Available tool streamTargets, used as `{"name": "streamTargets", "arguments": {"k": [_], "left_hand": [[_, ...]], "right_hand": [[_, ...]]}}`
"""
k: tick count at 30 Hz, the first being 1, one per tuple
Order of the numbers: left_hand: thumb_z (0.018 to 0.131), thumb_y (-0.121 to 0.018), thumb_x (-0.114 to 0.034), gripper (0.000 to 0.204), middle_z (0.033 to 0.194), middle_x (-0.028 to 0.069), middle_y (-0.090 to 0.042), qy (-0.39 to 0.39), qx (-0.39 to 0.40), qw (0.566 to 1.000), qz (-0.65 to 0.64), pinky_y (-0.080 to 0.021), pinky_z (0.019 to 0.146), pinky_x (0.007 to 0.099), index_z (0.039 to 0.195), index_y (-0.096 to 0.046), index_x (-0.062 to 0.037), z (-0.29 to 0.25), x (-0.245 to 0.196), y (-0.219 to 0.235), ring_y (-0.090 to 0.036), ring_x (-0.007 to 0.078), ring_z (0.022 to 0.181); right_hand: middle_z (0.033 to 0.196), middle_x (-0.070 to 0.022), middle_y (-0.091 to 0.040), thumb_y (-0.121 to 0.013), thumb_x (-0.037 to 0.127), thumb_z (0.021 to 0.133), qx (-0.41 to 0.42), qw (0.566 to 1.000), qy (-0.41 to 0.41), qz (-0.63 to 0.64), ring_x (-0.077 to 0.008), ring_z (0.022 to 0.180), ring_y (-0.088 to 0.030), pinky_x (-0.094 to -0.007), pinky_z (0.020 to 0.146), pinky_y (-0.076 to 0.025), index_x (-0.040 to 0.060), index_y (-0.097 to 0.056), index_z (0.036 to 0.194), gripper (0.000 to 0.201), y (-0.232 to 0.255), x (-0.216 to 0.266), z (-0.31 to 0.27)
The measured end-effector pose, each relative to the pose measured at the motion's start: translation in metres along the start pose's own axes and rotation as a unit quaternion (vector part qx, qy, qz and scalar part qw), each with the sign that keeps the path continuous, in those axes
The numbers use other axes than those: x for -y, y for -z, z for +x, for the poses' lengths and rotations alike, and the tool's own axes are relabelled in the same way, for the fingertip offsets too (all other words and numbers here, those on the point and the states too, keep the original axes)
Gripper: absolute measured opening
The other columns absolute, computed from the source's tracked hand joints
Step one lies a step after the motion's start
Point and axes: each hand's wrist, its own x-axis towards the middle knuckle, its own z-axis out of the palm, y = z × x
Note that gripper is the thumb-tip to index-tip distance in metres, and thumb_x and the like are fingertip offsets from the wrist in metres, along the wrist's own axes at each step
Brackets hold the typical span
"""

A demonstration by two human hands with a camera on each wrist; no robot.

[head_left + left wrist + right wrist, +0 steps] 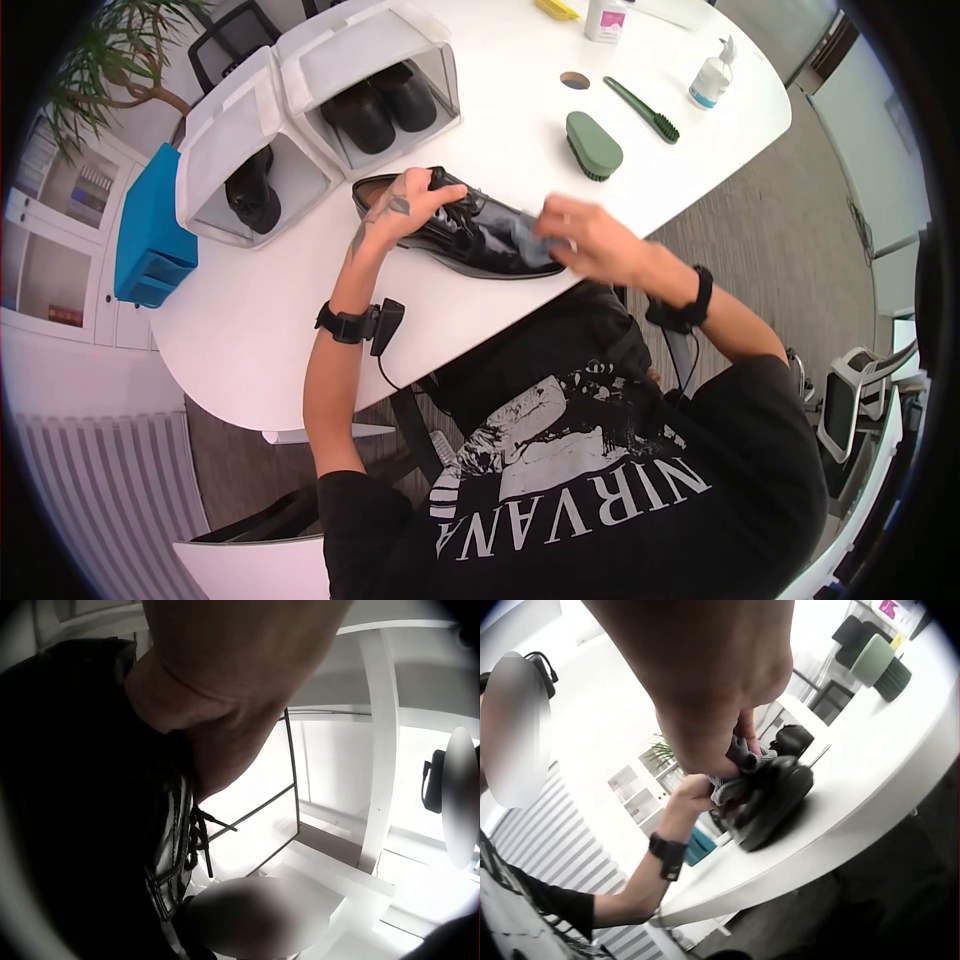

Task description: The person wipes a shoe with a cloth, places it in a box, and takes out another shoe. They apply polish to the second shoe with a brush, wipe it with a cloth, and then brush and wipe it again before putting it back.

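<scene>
A glossy black lace-up dress shoe [480, 240] lies on the white table near its front edge, toe to the right. My left hand [410, 205] grips it at the ankle opening, thumb over the laces. In the left wrist view the hand [217, 712] reaches into the dark shoe, where its fingers are hidden; a loose lace [204, 840] hangs beside it. My right hand [590, 238], blurred, holds a bunched grey cloth [532, 238] against the toe. The right wrist view shows the ribbed grey cloth [727, 787] pinched under the fingers, over the shoe [776, 806].
Behind the shoe stand two clear-fronted shoe boxes [365, 35] holding black shoes [375, 110]. A green brush [594, 147], a slim long-handled brush [643, 110], a pump bottle [712, 78] and a white bottle [606, 18] stand farther back right. A blue box [155, 230] is at left.
</scene>
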Motion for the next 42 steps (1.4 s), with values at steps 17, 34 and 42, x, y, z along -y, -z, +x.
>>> {"name": "streamTargets", "arguments": {"k": [17,34,42], "left_hand": [[0.095,-0.077,-0.044,0.049,0.072,-0.0029,-0.045,-0.008,0.022,0.999,-0.04,-0.036,0.063,0.0336,0.074,-0.058,-0.0035,0.001,0.001,0.0,-0.041,0.0106,0.071],[0.092,-0.08,-0.046,0.054,0.072,-0.003,-0.04,0.001,0.009,0.999,-0.043,-0.036,0.061,0.0343,0.07,-0.052,-0.0052,-0.003,0.0,-0.003,-0.037,0.0118,0.07],[0.092,-0.079,-0.043,0.057,0.065,0.006,-0.044,-0.025,-0.007,0.999,-0.03,-0.041,0.06,0.0394,0.073,-0.057,0.0067,0.004,0.01,-0.005,-0.042,0.0151,0.066]], "right_hand": [[0.098,-0.0148,-0.054,-0.07,-0.006,0.076,-0.027,0.999,0.025,-0.032,-0.0347,0.091,-0.062,-0.0453,0.075,-0.054,-0.0022,-0.064,0.103,0.028,-0.003,0.002,-0.026],[0.116,-0.014,-0.066,-0.069,-0.01,0.079,-0.083,0.996,-0.01,-0.03,-0.0349,0.105,-0.068,-0.0423,0.088,-0.06,-0.0027,-0.069,0.108,0.03,-0.014,0.0,-0.022],[0.099,-0.0066,-0.058,-0.067,0.011,0.081,-0.009,0.962,0.194,-0.194,-0.0232,0.097,-0.059,-0.036,0.081,-0.059,0.0028,-0.065,0.092,0.014,-0.04,-0.001,0.035]]}}
